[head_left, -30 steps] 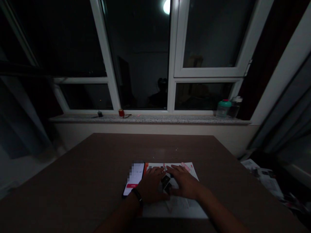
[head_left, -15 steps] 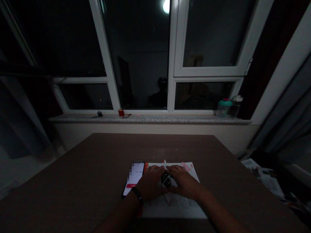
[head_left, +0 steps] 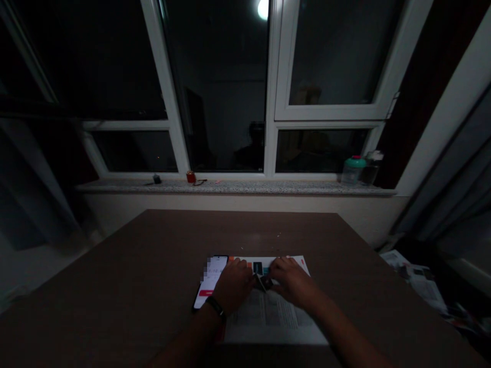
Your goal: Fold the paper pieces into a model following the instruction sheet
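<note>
Over a printed sheet or booklet (head_left: 276, 332) on the table, both my hands hold a small dark piece with white edges (head_left: 263, 282), which looks like folded paper. My left hand (head_left: 235, 284) has its fingers curled on the piece's left end. On its other end, the fingers of my right hand (head_left: 290, 281) are pinched together. Dim light and the fingers hide much of the piece. A lit phone (head_left: 210, 283) lies just left of my left hand, along the sheet's orange edge.
The brown table (head_left: 153, 255) reaches toward a stone windowsill (head_left: 245, 188). On the sill stand a teal-lidded bottle (head_left: 353, 170), a clear bottle (head_left: 373, 167), a small red object (head_left: 191, 177) and a small dark object (head_left: 157, 179). Papers (head_left: 418, 281) lie off the table's right side.
My hands have moved slightly apart, and the fingers have gone from spread around the piece to gripping its ends. The piece has turned, and the red-and-white points no longer show.
</note>
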Demonstrator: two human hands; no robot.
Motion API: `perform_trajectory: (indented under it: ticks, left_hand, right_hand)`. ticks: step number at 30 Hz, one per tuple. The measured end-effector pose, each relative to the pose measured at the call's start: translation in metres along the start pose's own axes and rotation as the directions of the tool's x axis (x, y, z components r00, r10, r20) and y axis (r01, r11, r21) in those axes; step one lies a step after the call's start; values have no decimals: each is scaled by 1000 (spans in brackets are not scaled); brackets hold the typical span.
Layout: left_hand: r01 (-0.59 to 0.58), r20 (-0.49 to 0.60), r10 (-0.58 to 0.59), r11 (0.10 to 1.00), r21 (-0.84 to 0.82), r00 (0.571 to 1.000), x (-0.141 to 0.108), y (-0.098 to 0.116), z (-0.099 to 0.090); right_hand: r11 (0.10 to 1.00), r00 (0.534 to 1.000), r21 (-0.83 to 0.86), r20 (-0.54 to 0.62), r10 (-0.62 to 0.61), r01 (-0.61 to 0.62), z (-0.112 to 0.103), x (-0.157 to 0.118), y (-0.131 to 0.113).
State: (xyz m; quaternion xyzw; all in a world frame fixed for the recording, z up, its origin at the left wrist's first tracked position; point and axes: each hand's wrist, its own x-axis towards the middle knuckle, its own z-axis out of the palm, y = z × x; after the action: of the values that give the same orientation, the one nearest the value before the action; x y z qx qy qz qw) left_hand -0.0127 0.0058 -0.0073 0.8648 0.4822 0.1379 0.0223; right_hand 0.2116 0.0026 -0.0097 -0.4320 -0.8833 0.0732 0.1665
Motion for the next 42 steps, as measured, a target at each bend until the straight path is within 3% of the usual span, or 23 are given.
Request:
perform_trajectory:
  ticks: [5, 11, 15, 18, 21, 27, 35, 42]
  left_hand:
    - [-118, 15, 120, 987, -106, 993, -2, 3, 1]
    - [-74, 48, 90, 962, -263, 995, -1, 6, 10]
    - [6, 72, 18, 946, -324, 997, 1, 6, 15]
    - [74, 29, -68, 941, -329, 997, 1, 7, 18]
    - [56, -20, -65, 949, -309, 998, 1, 7, 23]
    - [39, -60, -61, 950, -311, 996, 1, 5, 28]
    - [42, -39, -62, 920, -389, 997, 3, 10, 19]
    - [5, -63, -31, 927, -376, 998, 4, 4, 25]
  right_hand:
    - [970, 969, -98, -132, 208, -222, 11, 4, 2]
    - [906, 899, -99, -211, 384, -411, 24, 6, 0]
    - [935, 914, 34, -203, 353, -353, 26, 7, -1]
    - [937, 922, 181, -197, 334, -300, 26, 8, -1]
    - [909, 914, 292, -188, 360, -298, 30, 10, 0]
    - [816, 956, 550, -102, 276, -177, 42, 12, 4]
    - [888, 942, 406, -153, 297, -214, 42, 13, 5]
    - [872, 955, 468, -163, 246, -145, 35, 14, 1]
